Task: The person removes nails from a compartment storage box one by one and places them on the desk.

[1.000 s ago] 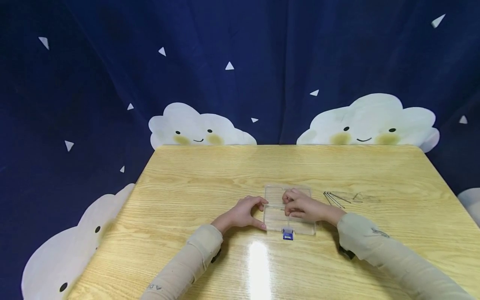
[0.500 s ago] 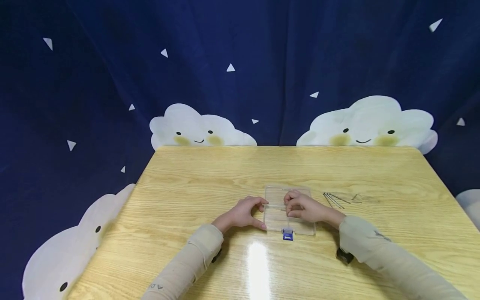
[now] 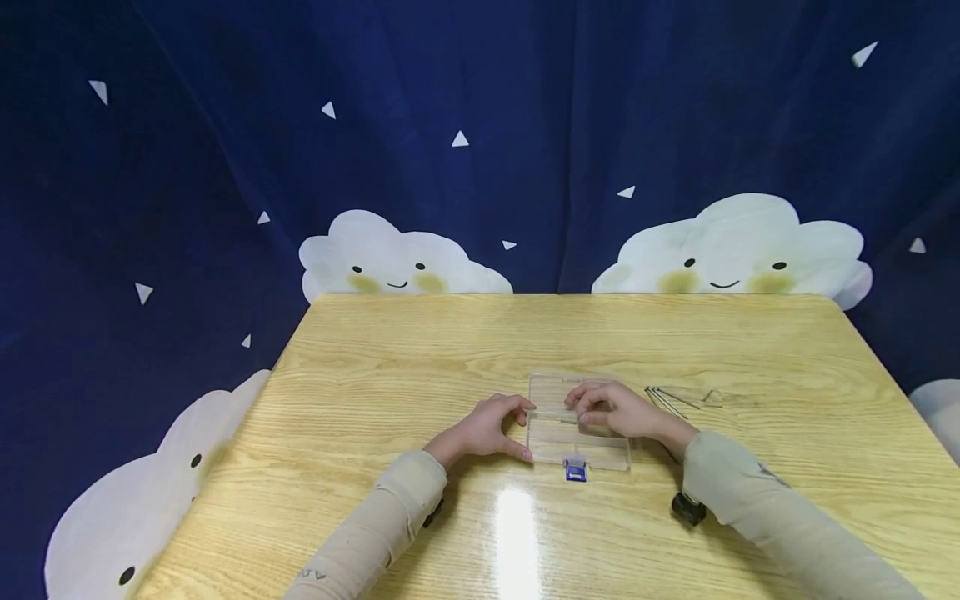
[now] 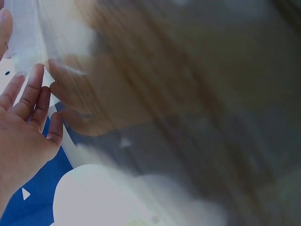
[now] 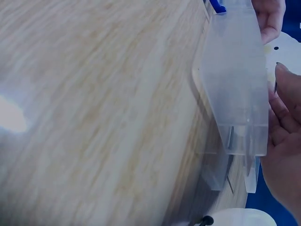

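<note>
A clear plastic compartment box (image 3: 551, 450) lies on the table with its lid (image 3: 547, 390) folded back and a blue latch (image 3: 576, 471) at the front. My left hand (image 3: 491, 425) rests against its left edge, thumb and fingers spread apart; the left wrist view shows those fingers nearly straight. Over the box's right half is my right hand (image 3: 615, 408), fingers bent toward the thumb. In the right wrist view a thin dark piece (image 5: 276, 84) shows at the thumb tip, pinched there; its kind is unclear. A small thin piece (image 3: 568, 421) lies inside the box.
Several thin metal rods (image 3: 663, 402), like long nails, lie on the wooden table (image 3: 405, 350) right of the box. A small bent wire-like piece (image 3: 711, 397) lies beyond them. A dark blue curtain (image 3: 420, 83) with clouds hangs behind the table.
My right hand has lifted slightly and shifted a little right over the box, with its fingers less tightly bunched. The left hand and the box have stayed in place.
</note>
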Demonstrator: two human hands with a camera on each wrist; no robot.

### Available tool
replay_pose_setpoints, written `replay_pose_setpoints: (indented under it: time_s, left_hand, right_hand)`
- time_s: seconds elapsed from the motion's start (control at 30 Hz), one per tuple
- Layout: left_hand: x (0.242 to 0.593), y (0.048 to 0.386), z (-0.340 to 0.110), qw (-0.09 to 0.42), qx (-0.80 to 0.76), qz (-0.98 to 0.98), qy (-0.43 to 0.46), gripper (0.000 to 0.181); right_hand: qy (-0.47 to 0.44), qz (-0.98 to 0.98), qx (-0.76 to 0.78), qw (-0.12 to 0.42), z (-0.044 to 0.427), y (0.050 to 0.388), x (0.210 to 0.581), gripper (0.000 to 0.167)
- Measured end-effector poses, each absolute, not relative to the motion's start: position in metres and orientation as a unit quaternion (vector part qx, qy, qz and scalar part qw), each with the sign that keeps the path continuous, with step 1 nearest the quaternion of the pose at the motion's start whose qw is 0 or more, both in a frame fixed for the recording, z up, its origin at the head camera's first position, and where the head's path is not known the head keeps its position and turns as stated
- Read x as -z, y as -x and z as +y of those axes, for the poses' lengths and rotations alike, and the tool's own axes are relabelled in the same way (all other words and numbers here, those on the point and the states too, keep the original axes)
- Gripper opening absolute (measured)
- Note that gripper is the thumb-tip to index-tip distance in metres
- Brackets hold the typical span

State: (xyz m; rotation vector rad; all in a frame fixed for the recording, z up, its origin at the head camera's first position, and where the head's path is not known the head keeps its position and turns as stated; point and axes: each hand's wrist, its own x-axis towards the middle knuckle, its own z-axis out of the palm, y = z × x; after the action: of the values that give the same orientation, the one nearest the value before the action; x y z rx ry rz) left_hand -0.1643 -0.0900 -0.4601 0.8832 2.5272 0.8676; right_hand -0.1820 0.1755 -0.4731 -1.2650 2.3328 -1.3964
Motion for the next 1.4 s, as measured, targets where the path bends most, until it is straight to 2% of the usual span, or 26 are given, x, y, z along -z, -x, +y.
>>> replay_pose_setpoints:
  time_s: [0.13, 0.37, 0.57, 1.4]
  left_hand:
    - [0.460, 0.164, -0.090, 0.161, -0.301, 0.887, -0.310, 0.068]
    - [0.461, 0.165, -0.090, 0.167, -0.308, 0.884, -0.310, 0.069]
    - [0.463, 0.165, -0.090, 0.165, -0.304, 0.885, -0.311, 0.069]
    - [0.462, 0.164, -0.091, 0.164, -0.306, 0.884, -0.312, 0.068]
  right_hand:
    - [0.380, 0.793, 0.471, 0.075, 0.179, 0.179, 0.470, 0.006]
    - [0.342, 0.805, 0.484, 0.037, 0.184, 0.173, 0.461, 0.005]
    - [0.268, 0.842, 0.468, 0.033, 0.188, 0.167, 0.449, 0.006]
    - [0.196, 0.867, 0.457, -0.045, 0.237, 0.153, 0.451, 0.006]
